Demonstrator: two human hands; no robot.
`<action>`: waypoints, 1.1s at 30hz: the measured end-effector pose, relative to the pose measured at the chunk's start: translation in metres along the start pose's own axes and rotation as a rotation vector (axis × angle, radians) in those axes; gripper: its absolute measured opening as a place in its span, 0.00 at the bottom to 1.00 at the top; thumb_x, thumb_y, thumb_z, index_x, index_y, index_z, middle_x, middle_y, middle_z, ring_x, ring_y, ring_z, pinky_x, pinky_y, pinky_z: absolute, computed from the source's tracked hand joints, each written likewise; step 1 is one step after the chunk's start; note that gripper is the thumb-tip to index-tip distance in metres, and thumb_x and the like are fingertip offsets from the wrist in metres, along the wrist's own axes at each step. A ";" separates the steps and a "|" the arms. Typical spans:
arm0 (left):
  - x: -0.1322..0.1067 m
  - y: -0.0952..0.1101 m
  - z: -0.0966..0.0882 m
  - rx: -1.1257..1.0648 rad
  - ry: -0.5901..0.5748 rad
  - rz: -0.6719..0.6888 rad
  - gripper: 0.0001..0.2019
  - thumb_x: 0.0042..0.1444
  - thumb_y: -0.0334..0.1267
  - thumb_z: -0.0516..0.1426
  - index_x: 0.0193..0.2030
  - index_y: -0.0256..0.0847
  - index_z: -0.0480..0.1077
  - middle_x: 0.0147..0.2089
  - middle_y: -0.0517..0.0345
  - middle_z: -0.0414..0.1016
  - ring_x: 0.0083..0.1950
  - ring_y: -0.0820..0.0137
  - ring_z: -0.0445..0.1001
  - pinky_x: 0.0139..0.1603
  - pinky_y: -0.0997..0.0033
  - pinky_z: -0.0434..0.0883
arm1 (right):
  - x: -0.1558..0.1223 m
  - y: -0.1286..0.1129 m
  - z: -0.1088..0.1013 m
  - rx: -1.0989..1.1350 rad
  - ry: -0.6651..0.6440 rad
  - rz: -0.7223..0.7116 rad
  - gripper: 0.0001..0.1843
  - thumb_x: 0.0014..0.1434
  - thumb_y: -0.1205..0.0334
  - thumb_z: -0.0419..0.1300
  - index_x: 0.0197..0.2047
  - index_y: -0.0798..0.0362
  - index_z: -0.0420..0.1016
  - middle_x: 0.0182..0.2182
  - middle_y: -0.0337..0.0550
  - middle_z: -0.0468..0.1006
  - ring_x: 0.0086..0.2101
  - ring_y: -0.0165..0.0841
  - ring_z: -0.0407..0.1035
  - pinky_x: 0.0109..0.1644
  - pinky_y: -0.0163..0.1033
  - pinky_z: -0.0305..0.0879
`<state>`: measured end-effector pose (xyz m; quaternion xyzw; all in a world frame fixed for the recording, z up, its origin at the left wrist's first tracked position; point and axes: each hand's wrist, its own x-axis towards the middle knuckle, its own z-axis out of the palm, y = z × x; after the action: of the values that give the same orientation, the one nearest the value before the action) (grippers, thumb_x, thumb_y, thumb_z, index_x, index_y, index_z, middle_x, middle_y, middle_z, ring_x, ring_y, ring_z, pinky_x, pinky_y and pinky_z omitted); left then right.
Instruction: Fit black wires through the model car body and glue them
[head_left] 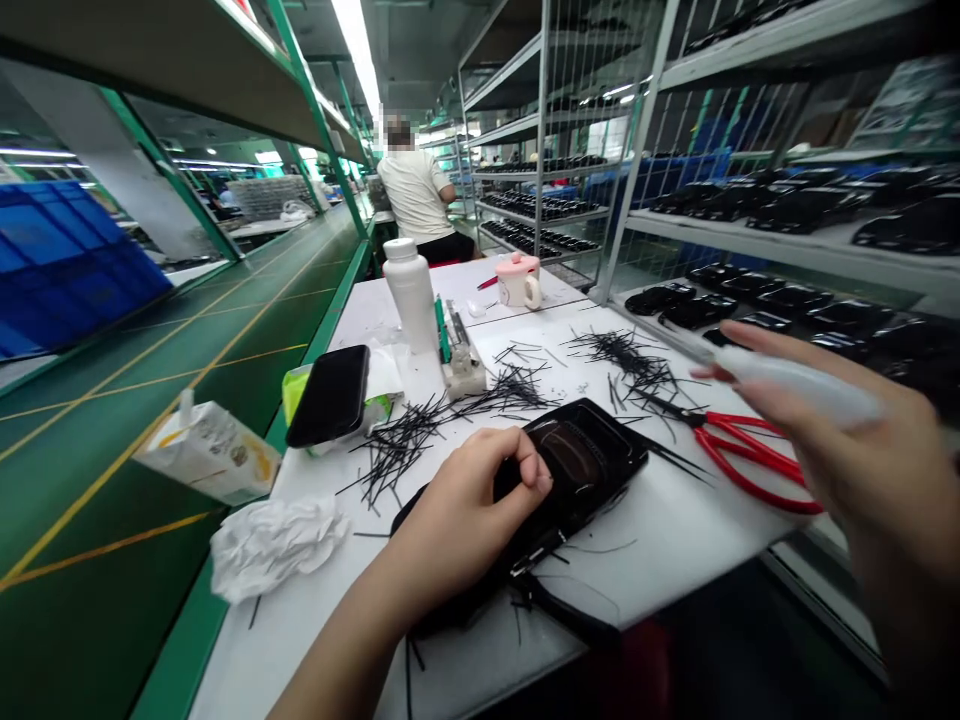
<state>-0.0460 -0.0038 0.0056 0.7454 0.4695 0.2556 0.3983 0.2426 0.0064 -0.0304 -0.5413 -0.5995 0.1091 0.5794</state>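
In the head view, the left hand (465,510) is closed over the near edge of a black case (577,465), fingers curled on top, and hides part of it. The case's lower end fades into a dark strap (547,605) and is hard to make out. The right hand (870,470), cut off by the frame, is raised just right of the case, its fingers wrapped around a white squeeze bottle (802,385). Red scissors (750,460) lie beneath that hand, beside the case. Black strands (397,450) are scattered in clumps beyond the case on a white table (675,550). Further beyond the case stand a phone (330,395), a white bottle (410,295) and a pink mug (519,280). A seated co-worker (414,195) sits far beyond, back turned.
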 end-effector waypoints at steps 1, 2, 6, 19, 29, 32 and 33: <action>0.000 0.000 0.000 -0.007 0.005 0.004 0.09 0.62 0.34 0.54 0.31 0.43 0.60 0.37 0.62 0.71 0.43 0.68 0.68 0.44 0.70 0.62 | 0.018 0.011 -0.006 -0.107 -0.069 0.020 0.23 0.59 0.54 0.66 0.58 0.40 0.76 0.48 0.47 0.82 0.50 0.48 0.73 0.48 0.47 0.67; 0.000 0.000 0.001 -0.017 0.006 0.010 0.09 0.63 0.34 0.54 0.31 0.43 0.59 0.37 0.62 0.71 0.42 0.68 0.68 0.43 0.70 0.62 | 0.034 0.024 -0.011 -0.176 -0.179 0.032 0.25 0.60 0.55 0.64 0.61 0.41 0.73 0.49 0.47 0.81 0.52 0.49 0.72 0.49 0.47 0.67; 0.002 0.001 0.003 -0.070 -0.004 0.033 0.10 0.64 0.35 0.53 0.31 0.43 0.58 0.36 0.64 0.71 0.39 0.70 0.68 0.41 0.70 0.62 | 0.074 0.074 -0.015 -0.390 -0.371 0.078 0.16 0.58 0.55 0.61 0.48 0.49 0.80 0.44 0.49 0.83 0.42 0.48 0.77 0.43 0.47 0.69; 0.003 0.002 0.011 -0.105 -0.043 0.156 0.10 0.63 0.32 0.53 0.30 0.43 0.58 0.35 0.61 0.71 0.39 0.70 0.68 0.45 0.69 0.63 | 0.024 0.067 -0.012 -0.501 -0.350 0.035 0.26 0.61 0.40 0.56 0.52 0.51 0.66 0.40 0.52 0.78 0.35 0.43 0.73 0.36 0.45 0.70; 0.001 0.001 0.014 -0.184 -0.046 0.169 0.10 0.61 0.28 0.54 0.31 0.42 0.58 0.37 0.60 0.72 0.39 0.73 0.70 0.41 0.74 0.66 | -0.006 0.024 0.008 -0.433 -0.564 -0.195 0.19 0.64 0.52 0.51 0.51 0.53 0.72 0.29 0.45 0.79 0.25 0.39 0.73 0.26 0.42 0.67; 0.002 0.000 0.016 -0.151 -0.039 0.171 0.11 0.59 0.24 0.54 0.31 0.42 0.59 0.36 0.61 0.72 0.38 0.74 0.70 0.42 0.75 0.65 | -0.014 0.001 0.001 -0.176 -0.406 -0.089 0.19 0.63 0.46 0.57 0.52 0.47 0.72 0.32 0.41 0.80 0.28 0.38 0.76 0.29 0.39 0.72; 0.002 0.000 0.017 -0.139 -0.035 0.176 0.11 0.59 0.23 0.54 0.30 0.42 0.59 0.36 0.62 0.72 0.38 0.74 0.69 0.42 0.75 0.65 | -0.019 -0.008 0.001 -0.064 -0.353 -0.067 0.16 0.63 0.47 0.60 0.50 0.44 0.73 0.33 0.39 0.80 0.31 0.37 0.77 0.32 0.37 0.75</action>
<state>-0.0323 -0.0083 -0.0033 0.7587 0.3765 0.3084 0.4330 0.2324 -0.0110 -0.0358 -0.5116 -0.7127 0.1640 0.4510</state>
